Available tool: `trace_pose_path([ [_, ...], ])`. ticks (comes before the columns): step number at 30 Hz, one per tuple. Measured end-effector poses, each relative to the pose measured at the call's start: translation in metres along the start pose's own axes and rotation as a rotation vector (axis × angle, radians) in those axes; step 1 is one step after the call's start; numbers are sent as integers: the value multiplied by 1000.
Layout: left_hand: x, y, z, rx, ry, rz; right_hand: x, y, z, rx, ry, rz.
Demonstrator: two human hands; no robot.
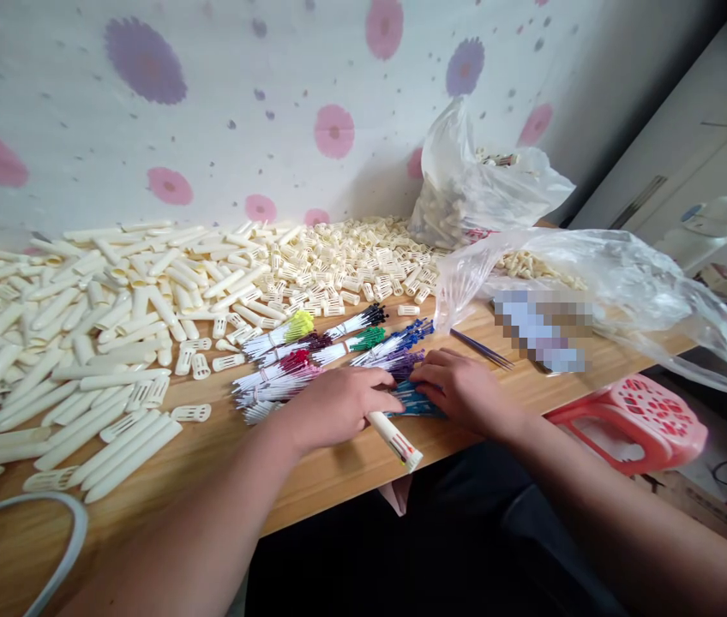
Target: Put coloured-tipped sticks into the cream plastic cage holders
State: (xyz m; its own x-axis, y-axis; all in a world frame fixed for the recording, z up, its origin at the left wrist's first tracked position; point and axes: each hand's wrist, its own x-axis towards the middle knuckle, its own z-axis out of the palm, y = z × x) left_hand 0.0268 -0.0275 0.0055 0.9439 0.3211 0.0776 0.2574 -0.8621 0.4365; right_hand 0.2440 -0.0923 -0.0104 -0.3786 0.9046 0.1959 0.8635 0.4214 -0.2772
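A cream pen barrel [395,442] with a slotted end and small coloured bits in its slots is held in my left hand [344,404], near the table's front edge. My right hand [457,387] has its fingers bent together over a bundle of light-blue-tipped refills [416,401]; whether it grips one is hidden. Around and beyond both hands lie more bundles of thin white refills, with yellow tips [299,326], black tips [373,315], green tips [369,339], dark blue tips [411,332], purple tips [402,362] and red tips [292,362].
Many cream barrels [123,313] and slotted pieces [351,257] cover the wooden table [312,488] at left and back. Tweezers [483,350], a blurred-out phone-like object [540,332] and plastic bags [485,193] are at right. A pink stool [633,424] stands below the edge.
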Motion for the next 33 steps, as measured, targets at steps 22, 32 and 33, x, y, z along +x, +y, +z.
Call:
trace_pose_path([
  [22, -3, -4, -7, -153, 129, -154, -10, 31, -36, -110, 89, 10],
  [32, -2, -3, -7, -574, 382, -388, 31, -27, -29, 282, 222, -105],
  [33, -3, -4, -7, -611, 417, -387, 33, -27, -27, 372, 265, -60],
])
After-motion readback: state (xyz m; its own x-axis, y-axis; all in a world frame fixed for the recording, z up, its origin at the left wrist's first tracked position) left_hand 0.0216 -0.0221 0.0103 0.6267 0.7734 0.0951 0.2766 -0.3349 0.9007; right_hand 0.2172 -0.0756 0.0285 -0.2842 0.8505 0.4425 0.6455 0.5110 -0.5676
